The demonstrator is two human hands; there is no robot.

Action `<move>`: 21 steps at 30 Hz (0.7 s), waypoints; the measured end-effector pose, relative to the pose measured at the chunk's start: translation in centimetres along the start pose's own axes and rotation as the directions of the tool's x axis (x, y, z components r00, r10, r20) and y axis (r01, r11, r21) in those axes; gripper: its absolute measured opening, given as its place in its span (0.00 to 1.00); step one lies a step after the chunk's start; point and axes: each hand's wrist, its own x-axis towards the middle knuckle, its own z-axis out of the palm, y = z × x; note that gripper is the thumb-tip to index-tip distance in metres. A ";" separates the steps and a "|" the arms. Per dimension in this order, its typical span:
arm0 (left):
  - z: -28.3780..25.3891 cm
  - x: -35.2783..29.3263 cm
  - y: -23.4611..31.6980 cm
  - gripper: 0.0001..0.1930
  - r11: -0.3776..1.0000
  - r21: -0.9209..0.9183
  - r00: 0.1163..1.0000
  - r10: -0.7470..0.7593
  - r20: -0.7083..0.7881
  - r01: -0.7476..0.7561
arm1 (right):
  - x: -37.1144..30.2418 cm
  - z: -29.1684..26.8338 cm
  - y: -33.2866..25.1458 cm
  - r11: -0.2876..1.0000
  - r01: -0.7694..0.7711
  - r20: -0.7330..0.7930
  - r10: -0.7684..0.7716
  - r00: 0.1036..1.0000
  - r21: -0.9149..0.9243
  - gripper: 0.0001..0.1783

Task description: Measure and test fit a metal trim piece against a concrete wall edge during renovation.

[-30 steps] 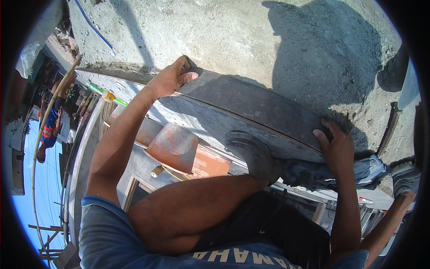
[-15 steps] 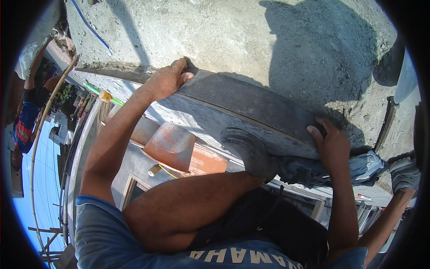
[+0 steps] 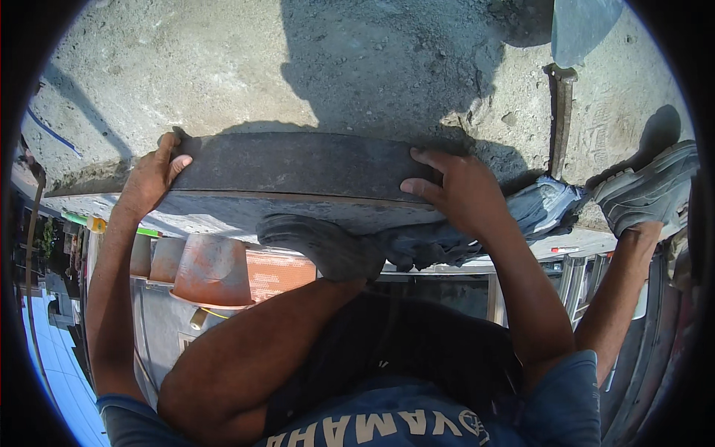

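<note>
A long dark grey tile strip (image 3: 290, 164) lies along the edge of a rough concrete surface, its thin brownish front edge facing me. My left hand (image 3: 155, 175) grips its left end, thumb on top and fingers curled around the far corner. At the other end is my right hand (image 3: 456, 186), its thumb and index finger over the tile's right end and the remaining fingers partly hidden. Below the tile, one dark shoe (image 3: 316, 238) rests against the ledge's face. Beside my right wrist lies a crumpled grey-blue cloth (image 3: 536, 208).
Rough concrete (image 3: 201, 67) spreads beyond the tile, with my shadow across it. My other shoe (image 3: 648, 186) stands at the right, near a dark narrow strip (image 3: 561, 123). Lower down, left, are reddish buckets (image 3: 212, 268) and orange perforated bricks (image 3: 279, 276). A blue cord (image 3: 53, 132) lies far left.
The view has swung, so the tile looks more level and the scene sits further left. Both hands stay at the tile's ends. A person at the far left has gone out of view.
</note>
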 end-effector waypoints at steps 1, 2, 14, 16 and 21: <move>-0.4 -0.1 0.5 0.24 0.999 0.022 0.998 -0.035 0.046 0.034 | 0.0 0.0 0.1 1.000 0.003 0.013 -0.003 1.000 0.015 0.32; -0.5 -0.1 0.8 0.26 0.997 0.047 0.993 -0.071 0.091 0.067 | 0.0 -0.2 0.0 1.000 -0.001 0.010 0.000 1.000 0.014 0.32; -1.0 -0.3 1.7 0.32 0.981 0.189 0.991 -0.074 0.113 0.051 | -0.1 -0.5 -0.1 0.994 0.052 -0.011 -0.051 0.999 0.093 0.32; -1.5 -0.1 2.2 0.33 0.965 0.246 0.974 -0.141 0.176 0.095 | -0.1 -0.8 -0.3 0.998 -0.012 0.015 0.011 1.000 0.063 0.32; -1.9 -0.4 1.8 0.34 0.981 0.176 0.967 -0.121 0.225 0.082 | -0.3 -0.4 -0.6 0.995 0.024 -0.021 -0.022 1.000 0.098 0.31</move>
